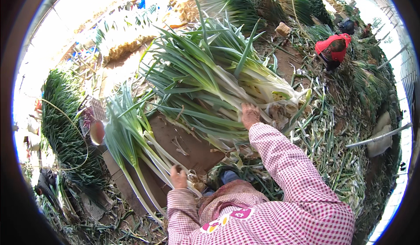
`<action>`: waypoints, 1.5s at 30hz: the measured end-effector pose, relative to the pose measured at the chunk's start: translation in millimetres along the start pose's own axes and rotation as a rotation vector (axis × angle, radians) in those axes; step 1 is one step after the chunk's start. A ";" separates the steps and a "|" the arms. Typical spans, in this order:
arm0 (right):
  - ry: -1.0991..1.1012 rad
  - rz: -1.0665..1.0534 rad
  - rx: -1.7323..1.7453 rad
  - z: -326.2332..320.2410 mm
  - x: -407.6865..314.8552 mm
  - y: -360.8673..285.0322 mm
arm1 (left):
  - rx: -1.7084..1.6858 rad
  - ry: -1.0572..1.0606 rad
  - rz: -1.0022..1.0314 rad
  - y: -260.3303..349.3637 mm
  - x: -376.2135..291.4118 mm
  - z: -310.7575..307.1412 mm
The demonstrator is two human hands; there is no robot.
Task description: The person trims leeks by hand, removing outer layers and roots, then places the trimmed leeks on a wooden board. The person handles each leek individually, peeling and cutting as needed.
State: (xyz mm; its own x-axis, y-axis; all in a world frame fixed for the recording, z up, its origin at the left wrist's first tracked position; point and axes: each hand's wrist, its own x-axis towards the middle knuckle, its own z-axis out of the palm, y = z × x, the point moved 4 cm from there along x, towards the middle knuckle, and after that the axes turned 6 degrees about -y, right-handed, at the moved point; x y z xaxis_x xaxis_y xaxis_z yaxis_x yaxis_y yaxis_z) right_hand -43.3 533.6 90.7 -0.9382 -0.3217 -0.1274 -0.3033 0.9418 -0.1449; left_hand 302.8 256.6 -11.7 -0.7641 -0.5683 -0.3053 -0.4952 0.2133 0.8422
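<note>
A large heap of long green onions (210, 71) lies before me, with leaves to the upper left and white, rooted ends to the right. My right hand (250, 115) grips a white stalk (229, 96) of this heap near its root end. A smaller bunch of green onions (131, 143) lies at the left on a brown flat board (183, 143). My left hand (178, 177) is at the white stalks of that bunch, close to their roots (196, 179). Its fingers are curled, and whether they hold a stalk is hard to make out.
Loose leaf scraps (331, 153) cover the ground at right. Stacked green onions (65, 123) stand at far left, with more bundles (242, 2) at the back. A person in red (334, 50) is at upper right. A metal pole (379, 136) juts in from the right.
</note>
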 end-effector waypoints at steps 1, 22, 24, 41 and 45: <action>-0.031 -0.006 0.166 -1.8 -2.0 -4.4 | -0.057 -0.104 -0.071 7.9 -5.8 17.1; -0.369 -0.067 1.198 -43.2 -165.8 -62.3 | -1.273 -0.406 -0.212 210.5 46.2 72.7; -0.390 -0.126 1.315 -57.1 -134.2 -94.0 | -1.242 -0.370 -0.155 219.3 28.9 71.1; -0.435 0.677 0.303 -22.1 -356.4 178.8 | -1.507 -0.033 -0.072 127.2 78.9 -59.2; -0.006 0.283 0.903 -33.2 -311.1 118.1 | -1.601 -0.113 -0.047 150.6 72.0 -35.3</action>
State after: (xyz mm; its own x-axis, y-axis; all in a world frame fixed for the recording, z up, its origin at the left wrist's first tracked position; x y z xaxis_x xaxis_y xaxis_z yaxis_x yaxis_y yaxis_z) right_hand 207.2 748.1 145.9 -0.9557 -0.0957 -0.2783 0.1811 0.5543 -0.8124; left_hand 187.9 219.7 108.9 -0.8224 -0.4760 -0.3116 0.3481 -0.8542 0.3862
